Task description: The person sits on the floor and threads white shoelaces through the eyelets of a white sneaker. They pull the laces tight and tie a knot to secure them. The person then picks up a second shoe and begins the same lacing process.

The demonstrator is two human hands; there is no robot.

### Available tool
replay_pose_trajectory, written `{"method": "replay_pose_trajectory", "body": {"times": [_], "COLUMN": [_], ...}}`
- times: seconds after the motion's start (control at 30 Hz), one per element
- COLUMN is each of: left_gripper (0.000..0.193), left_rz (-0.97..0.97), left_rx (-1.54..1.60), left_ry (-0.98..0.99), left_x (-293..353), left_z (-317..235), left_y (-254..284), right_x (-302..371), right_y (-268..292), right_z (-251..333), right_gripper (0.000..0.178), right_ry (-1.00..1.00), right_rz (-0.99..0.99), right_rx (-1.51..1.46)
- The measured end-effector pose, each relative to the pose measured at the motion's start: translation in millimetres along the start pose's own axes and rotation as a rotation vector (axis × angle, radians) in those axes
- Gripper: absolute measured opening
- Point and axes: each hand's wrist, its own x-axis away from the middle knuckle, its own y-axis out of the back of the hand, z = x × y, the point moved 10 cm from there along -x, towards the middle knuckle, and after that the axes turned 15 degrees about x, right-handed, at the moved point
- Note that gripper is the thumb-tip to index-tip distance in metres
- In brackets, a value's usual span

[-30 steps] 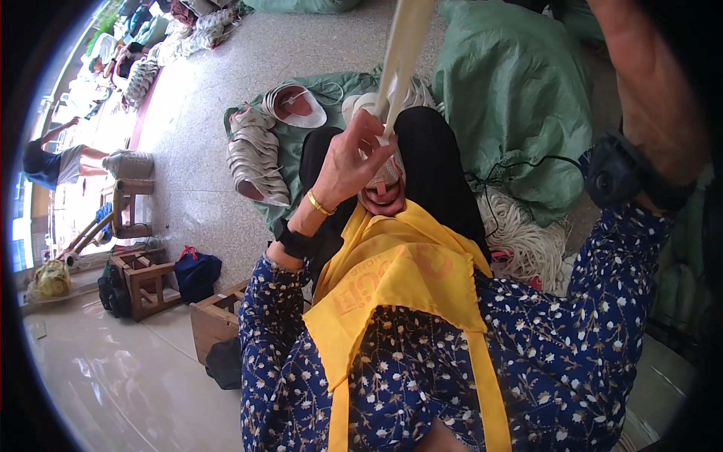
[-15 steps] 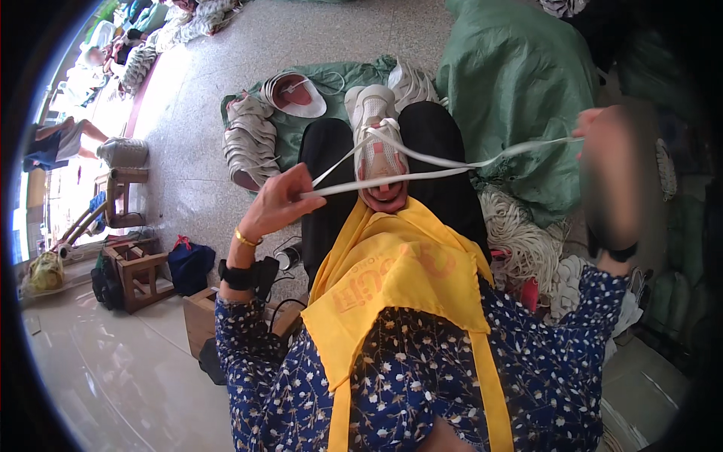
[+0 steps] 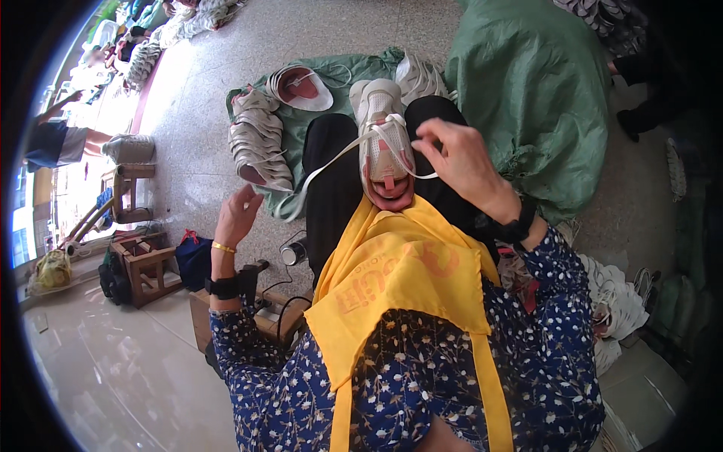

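A white mesh shoe upper (image 3: 382, 147) with pink trim and lining stands between my knees, its opening toward the yellow apron (image 3: 399, 271). A flat white lace (image 3: 322, 164) is threaded in it; one slack length trails left over my knee. My left hand (image 3: 238, 217) hovers left of that trailing length, apart from it, fingers loosely bent and holding nothing I can see. Just right of the upper is my right hand (image 3: 461, 160), fingers curved and apart. The other lace length curves to the right hand's edge, where its end is hidden.
More uppers lie stacked (image 3: 256, 143) on a green sack (image 3: 297, 135) ahead, beside a single upper (image 3: 300, 89). A bulging green sack (image 3: 531, 98) stands at the far right. Wooden stools (image 3: 143, 271) are at left. A person (image 3: 64, 143) is far left; another's dark-clothed leg (image 3: 640, 71) shows right.
The lace, stretched wide between both hands before, now hangs slack. My left hand has let go and moved left and down; my right hand has come in close to the shoe upper.
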Motion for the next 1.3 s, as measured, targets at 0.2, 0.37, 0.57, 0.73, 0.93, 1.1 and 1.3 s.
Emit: {"method": "replay_pose_trajectory", "body": {"times": [0.2,0.37,0.57,0.73,0.93,1.1,1.3], "left_gripper": [0.012,0.011,0.016,0.018,0.021,0.023,0.02], "left_rz": [-0.058,-0.046,0.029,0.126,0.19,0.132,0.041], "left_rx": [0.245,0.333,0.439,0.472,0.467,0.346,0.264], "left_ry": [-0.295,-0.552,-0.413,-0.282,-0.284,-0.398,-0.457], "left_x": [-36,-68,-99,-113,-118,-109,-105], "left_z": [-136,-197,-192,-171,-181,-194,-201], "left_y": [-62,-106,-125,-139,-142,-129,-126], "right_x": [-42,-54,-62,-62,-66,-63,-63], "right_y": [-16,-27,-28,-53,-52,-52,-55], "right_z": [-3,-11,-22,-24,-39,-36,-40], "right_gripper": [0.026,0.014,0.013,0.018,0.018,0.02,0.019], "right_ry": [0.12,0.162,0.025,-0.243,-0.233,-0.236,-0.243], "right_rz": [-0.122,-0.158,-0.014,0.384,0.277,0.28,0.288], "right_rx": [0.114,0.141,-0.063,-0.732,-0.518,-0.427,-0.408]}}
